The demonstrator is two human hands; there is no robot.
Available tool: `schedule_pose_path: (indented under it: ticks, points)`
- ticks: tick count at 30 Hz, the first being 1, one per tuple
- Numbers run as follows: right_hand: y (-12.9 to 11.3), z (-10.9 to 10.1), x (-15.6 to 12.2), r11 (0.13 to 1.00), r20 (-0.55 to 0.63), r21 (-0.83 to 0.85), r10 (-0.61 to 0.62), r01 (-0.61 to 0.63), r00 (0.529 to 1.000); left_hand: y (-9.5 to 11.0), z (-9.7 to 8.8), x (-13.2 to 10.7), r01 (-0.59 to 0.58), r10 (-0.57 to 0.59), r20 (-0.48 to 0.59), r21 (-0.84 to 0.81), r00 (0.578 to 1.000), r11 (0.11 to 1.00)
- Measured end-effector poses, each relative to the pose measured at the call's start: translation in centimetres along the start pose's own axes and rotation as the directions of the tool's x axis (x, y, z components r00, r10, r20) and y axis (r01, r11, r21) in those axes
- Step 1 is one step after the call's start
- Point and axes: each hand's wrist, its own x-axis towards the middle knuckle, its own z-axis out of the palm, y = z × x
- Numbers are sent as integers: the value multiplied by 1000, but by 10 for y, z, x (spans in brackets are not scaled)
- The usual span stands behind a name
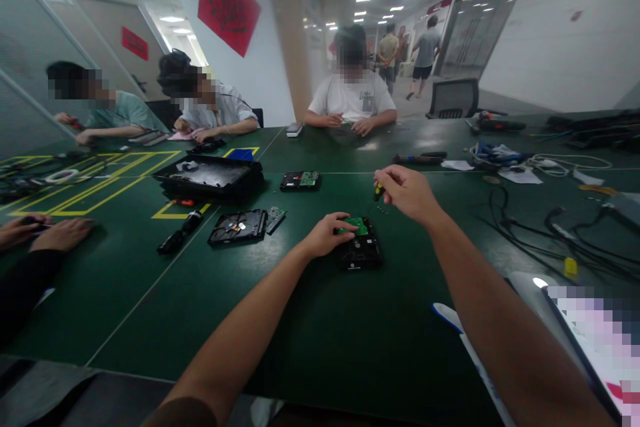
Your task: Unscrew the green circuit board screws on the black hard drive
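Observation:
A black hard drive point(361, 256) with a green circuit board point(361, 229) lies flat on the green table. My left hand point(327, 235) reaches over its left side, thumb and fingers on the board, holding it down. In my right hand point(407, 192) is a small screwdriver point(379, 192) with a yellow and black handle, pinched between the fingers. Its thin shaft points down towards the far right corner of the drive; whether the tip touches a screw cannot be made out. Several tiny screws point(381, 209) lie just beyond that corner.
Left are another hard drive point(235, 227), a loose circuit board point(275, 219), a black flashlight-like object point(180, 232) and a black tray point(210, 173). A further drive point(299, 180) lies ahead. Black cables point(545, 233) cover the right. Several people sit around the table.

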Motion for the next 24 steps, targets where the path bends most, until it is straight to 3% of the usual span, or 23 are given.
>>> schedule_pose_path:
  ticks: [7,24]
  points:
    - [-2,-6,-2,1000,13,-9,-9,10,1000,-4,-15,-2,-27,42,130,-117,991,993]
    - [2,2,-1,1000,67,-7,30,-30,997,7,-7,6,64,-62,32,-76,998,995]
